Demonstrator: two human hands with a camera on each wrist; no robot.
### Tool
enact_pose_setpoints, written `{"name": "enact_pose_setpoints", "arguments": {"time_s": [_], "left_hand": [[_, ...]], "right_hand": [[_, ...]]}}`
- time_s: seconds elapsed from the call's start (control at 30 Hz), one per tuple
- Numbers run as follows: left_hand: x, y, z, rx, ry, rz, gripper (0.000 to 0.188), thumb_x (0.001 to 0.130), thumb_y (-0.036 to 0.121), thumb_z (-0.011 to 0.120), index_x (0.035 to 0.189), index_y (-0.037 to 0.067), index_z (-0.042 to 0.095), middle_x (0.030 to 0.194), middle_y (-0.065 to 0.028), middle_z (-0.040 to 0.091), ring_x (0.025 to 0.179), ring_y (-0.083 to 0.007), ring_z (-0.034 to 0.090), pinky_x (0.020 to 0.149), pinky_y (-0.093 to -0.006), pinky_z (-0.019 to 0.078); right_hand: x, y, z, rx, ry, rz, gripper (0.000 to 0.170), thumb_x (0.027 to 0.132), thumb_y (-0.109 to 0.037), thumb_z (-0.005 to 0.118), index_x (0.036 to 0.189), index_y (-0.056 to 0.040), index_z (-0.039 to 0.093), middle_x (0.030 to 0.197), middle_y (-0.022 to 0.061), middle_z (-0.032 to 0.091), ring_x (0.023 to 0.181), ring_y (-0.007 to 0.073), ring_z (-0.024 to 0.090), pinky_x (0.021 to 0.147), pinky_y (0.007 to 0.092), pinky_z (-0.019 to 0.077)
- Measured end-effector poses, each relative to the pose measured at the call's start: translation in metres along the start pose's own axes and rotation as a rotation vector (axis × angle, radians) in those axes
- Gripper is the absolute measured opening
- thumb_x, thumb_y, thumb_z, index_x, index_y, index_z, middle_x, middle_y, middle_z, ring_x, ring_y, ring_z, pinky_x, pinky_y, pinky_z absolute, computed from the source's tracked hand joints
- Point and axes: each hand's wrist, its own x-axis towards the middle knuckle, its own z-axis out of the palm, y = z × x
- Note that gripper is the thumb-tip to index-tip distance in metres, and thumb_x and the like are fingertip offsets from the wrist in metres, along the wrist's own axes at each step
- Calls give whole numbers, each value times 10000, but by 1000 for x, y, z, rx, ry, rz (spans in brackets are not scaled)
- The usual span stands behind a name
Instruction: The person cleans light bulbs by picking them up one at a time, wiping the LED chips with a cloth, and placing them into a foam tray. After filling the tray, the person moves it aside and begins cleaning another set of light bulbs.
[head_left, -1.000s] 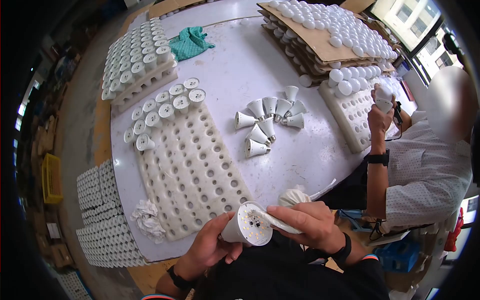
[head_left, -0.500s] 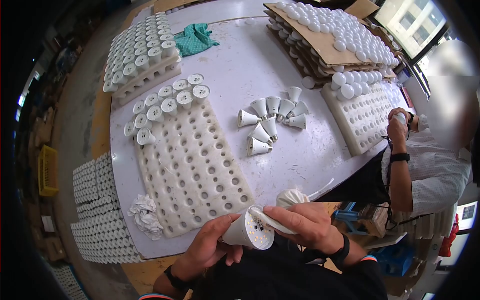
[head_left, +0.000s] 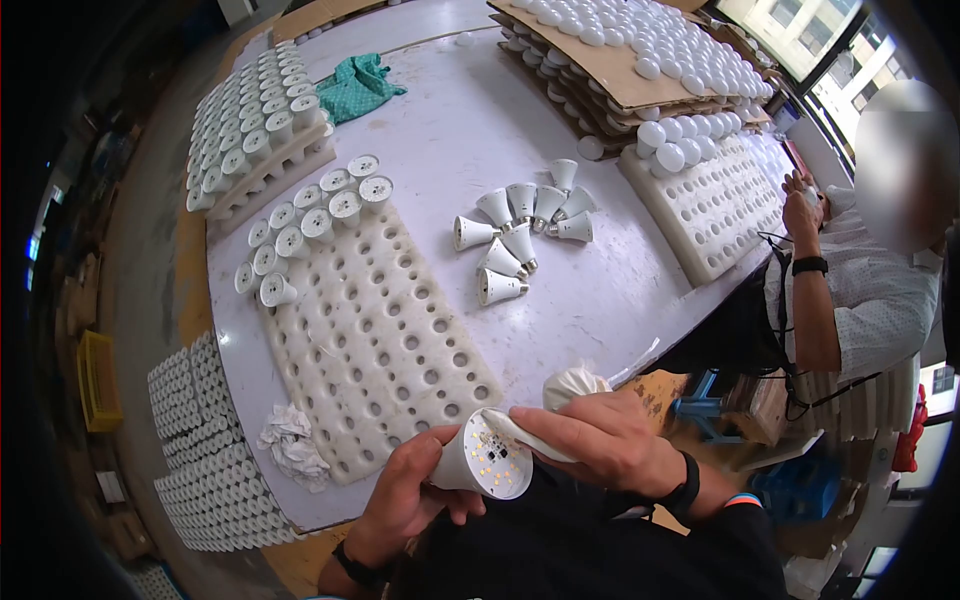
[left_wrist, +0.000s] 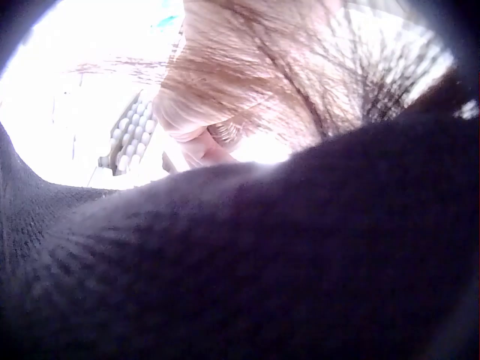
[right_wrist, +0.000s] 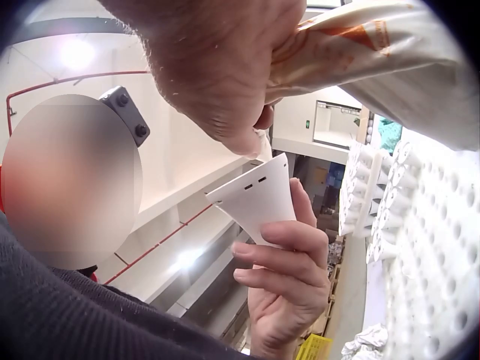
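Left hand (head_left: pixel 402 492) is curled round a white lamp cup (head_left: pixel 457 466), tilted just off the near edge of the bench (head_left: pixel 440 130), while right hand (head_left: pixel 612 440) grips a bunched pale bag (head_left: pixel 573 384) close to the cup's rim. On the bench, a pale holed tray (head_left: pixel 385 345) has standing cups (head_left: pixel 318 223) at its far end; beside it 10 loose cups (head_left: pixel 498 287) lie clustered; small yellow chips (head_left: pixel 485 470) dot the held cup's face
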Motion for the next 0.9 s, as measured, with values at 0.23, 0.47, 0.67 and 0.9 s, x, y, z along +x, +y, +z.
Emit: {"name": "enact_pose_setpoints", "arguments": {"time_s": [0.23, 0.47, 0.67, 0.9], "left_hand": [[-2, -1, 2, 22, 14, 210, 513, 810, 245, 568, 1211, -21, 389, 1071, -163, 538, 868, -237, 597, 597, -310, 537], [-4, 1, 11, 70, 84, 308, 458, 794, 149, 589, 1192, -8, 426, 1074, -145, 541, 958, -244, 562, 747, -353, 520], [-3, -1, 1, 45, 81, 375, 390, 775, 56, 569, 1150, 1, 476, 1171, -171, 454, 1058, -263, 495, 854, -373, 460], [0, 1, 4, 196, 68, 519, 268, 676, -61, 552, 923, 25, 490, 1137, -151, 438, 1080, -255, 460, 882, -352, 417]], "right_hand": [[0, 1, -1, 12, -15, 19, 387, 610, -87, 638, 988, -28, 574, 571, 5, 403, 440, 119, 473, 371, 263, 364], [2, 1, -3, 25, -37, 43, 294, 638, -107, 634, 914, -45, 555, 578, 8, 412, 450, 125, 488, 375, 265, 382], [4, 2, -3, 38, -90, 71, 246, 644, -116, 641, 856, -63, 529, 587, 12, 413, 463, 127, 503, 365, 280, 383], [1, 1, 0, 101, -116, 126, 236, 640, -145, 670, 786, -81, 496, 601, 18, 429, 478, 151, 521, 364, 299, 385]]}}
